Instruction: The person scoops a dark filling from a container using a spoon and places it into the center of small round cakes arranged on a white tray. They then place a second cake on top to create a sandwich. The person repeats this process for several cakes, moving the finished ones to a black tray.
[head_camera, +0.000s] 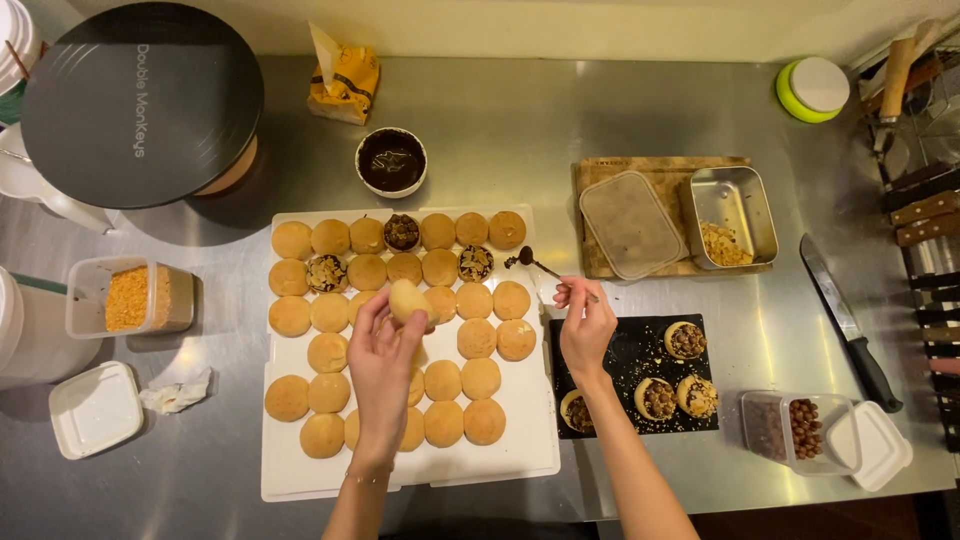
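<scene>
While the left hand (382, 352) pinches a pale cookie (408, 299) above the white tray (540, 440), the right hand (586, 325), at three o'clock, grips a chocolate-tipped spoon (537, 264).

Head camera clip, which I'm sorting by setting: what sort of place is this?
Probably a small pastry or home kitchen: a steel counter, a white board of round pastries, a bowl of chocolate, and a knife beside a rack.
</scene>
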